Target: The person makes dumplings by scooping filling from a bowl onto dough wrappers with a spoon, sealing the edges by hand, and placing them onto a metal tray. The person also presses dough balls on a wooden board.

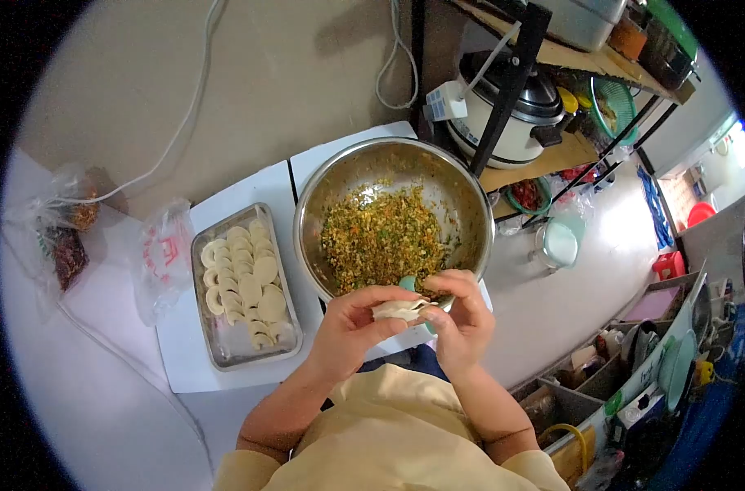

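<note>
A half-folded dumpling of white dough is pinched between my hands, just over the near rim of a large steel bowl. My left hand is closed on the dumpling's left end with thumb and fingers. On the other end, the fingers and thumb of my right hand press the edge together. Pale green parts of a utensil show by my right fingers; its shape is mostly hidden. Chopped vegetable filling in orange, green and yellow lies in the bowl. Left of it, a metal tray holds overlapping round dough wrappers.
The white table stands against a wall. A clear plastic bag lies left of the tray. At the right, a shelf rack holds a rice cooker close to the bowl. Crates with kitchen goods line the lower right.
</note>
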Action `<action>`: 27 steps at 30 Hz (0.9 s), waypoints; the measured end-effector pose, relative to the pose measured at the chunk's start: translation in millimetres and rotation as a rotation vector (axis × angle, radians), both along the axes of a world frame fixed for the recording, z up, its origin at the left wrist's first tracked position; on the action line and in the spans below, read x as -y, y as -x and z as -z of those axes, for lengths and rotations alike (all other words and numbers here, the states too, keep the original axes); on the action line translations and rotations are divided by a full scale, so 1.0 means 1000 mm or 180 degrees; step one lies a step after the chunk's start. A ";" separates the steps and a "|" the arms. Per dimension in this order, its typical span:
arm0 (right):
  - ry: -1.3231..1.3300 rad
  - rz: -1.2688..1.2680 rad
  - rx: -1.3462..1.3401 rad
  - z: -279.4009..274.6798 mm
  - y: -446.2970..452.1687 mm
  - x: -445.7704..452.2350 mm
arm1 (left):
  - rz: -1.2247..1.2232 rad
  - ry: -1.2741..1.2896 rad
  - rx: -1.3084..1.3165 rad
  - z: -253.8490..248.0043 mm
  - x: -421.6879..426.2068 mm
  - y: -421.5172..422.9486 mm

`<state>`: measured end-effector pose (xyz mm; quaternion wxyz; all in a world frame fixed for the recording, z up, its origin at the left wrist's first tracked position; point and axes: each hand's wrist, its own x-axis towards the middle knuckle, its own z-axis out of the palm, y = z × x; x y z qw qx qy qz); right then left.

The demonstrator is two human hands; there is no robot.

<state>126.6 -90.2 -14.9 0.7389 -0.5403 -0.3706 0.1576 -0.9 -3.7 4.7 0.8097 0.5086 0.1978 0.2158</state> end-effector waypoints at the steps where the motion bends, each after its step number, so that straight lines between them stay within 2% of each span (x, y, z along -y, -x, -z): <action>1: -0.0084 -0.0116 -0.0045 0.000 0.001 0.000 | -0.0055 0.0028 0.0078 0.002 0.001 0.000; 6: -0.0209 -0.0252 0.0085 0.010 -0.004 0.002 | -0.0183 0.0300 0.0069 -0.003 0.007 -0.004; 9: -0.0179 -0.0051 0.0319 0.007 -0.003 -0.001 | -0.0071 0.0222 0.0098 0.002 0.007 -0.003; 13: -0.0214 -0.0164 0.0236 0.000 -0.004 -0.008 | -0.0231 0.0062 0.0182 0.004 0.004 -0.002; 15: -0.0261 -0.0361 0.0772 0.001 -0.007 -0.010 | -0.0245 0.0066 0.0212 0.003 0.002 -0.001; 21: 0.0015 -0.0063 0.0952 0.000 -0.005 -0.003 | -0.0097 0.0127 0.0021 0.002 0.005 -0.003; 24: -0.0063 -0.0190 0.0797 0.000 -0.007 -0.007 | -0.0181 0.0182 -0.0063 -0.001 0.004 -0.005; 27: -0.0080 -0.0223 0.1156 -0.001 -0.010 -0.008 | -0.0208 -0.0138 -0.0023 -0.001 0.002 -0.006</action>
